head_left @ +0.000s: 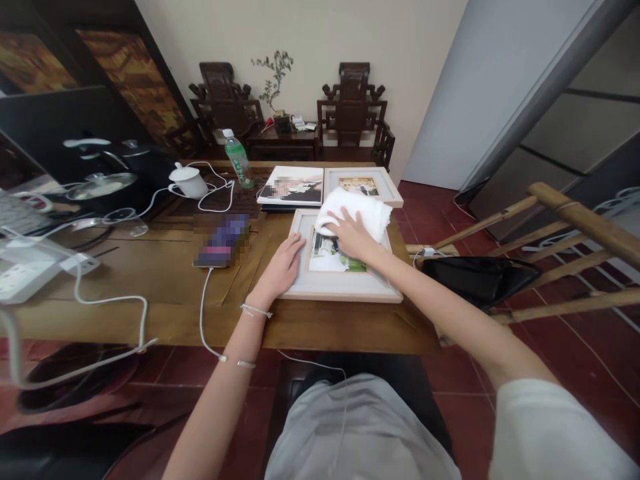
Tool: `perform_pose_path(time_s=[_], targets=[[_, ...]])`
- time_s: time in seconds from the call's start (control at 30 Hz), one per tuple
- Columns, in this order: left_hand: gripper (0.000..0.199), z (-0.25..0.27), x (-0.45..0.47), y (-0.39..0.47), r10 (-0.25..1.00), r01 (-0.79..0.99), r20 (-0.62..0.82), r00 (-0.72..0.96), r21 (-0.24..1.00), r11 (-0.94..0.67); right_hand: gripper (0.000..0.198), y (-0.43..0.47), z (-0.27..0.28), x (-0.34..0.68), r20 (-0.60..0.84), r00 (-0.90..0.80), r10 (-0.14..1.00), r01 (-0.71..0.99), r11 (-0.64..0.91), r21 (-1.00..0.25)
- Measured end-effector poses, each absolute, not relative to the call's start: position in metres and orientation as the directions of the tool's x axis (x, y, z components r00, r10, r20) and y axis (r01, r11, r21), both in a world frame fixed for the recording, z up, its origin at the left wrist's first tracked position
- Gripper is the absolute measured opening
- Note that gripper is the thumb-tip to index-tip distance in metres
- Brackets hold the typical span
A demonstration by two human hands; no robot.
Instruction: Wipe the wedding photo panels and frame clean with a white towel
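Observation:
A light wooden picture frame (345,293) lies flat near the table's front right edge, with a picture of white flowers and green leaves in its middle. My left hand (284,263) holds the frame's left edge, fingers along the border. On the upper part of the frame, my right hand (351,235) presses a bunched white cloth (367,208), its fingers spread over it. That cloth hides the frame's top right area and part of a second light frame (393,190) behind it. Beside that one lies a white-edged picture (295,180) on a dark flat thing.
Left of the frames are a phone (223,241) on a white cable, a green-labelled bottle (239,160), a white lidded cup (188,181) and a clear cup (131,223). A power strip (30,263) lies far left. A bamboo chair (575,207) stands right of the table.

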State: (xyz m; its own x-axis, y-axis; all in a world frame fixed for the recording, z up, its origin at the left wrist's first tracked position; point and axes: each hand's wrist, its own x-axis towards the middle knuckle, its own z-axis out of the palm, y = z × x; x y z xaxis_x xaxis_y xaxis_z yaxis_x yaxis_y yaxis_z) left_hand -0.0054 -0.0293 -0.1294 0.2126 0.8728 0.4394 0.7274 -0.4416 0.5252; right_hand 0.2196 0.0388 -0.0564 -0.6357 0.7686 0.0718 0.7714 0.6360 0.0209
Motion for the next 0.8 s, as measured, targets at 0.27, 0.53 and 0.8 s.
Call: perform_pose_path(time_s=[0.27,0.53,0.8], targets=[[0.064,-0.111,0.007,-0.040,0.832,0.663,0.540,0.125,0.579,-0.476,0.064,0.013,-0.054,0.180,-0.017,-0.747,0.664,0.663,0.747,0.046],[0.081,-0.113,0.005,-0.038,0.860,0.639,0.500,0.102,0.630,-0.442,0.064,-0.056,-0.033,0.206,-0.179,-0.860,0.478,0.500,0.860,-0.107],[0.079,-0.112,0.006,-0.040,0.879,0.649,0.467,0.099,0.640,-0.413,0.064,-0.031,-0.045,0.198,-0.084,-0.830,0.552,0.556,0.831,-0.030]])
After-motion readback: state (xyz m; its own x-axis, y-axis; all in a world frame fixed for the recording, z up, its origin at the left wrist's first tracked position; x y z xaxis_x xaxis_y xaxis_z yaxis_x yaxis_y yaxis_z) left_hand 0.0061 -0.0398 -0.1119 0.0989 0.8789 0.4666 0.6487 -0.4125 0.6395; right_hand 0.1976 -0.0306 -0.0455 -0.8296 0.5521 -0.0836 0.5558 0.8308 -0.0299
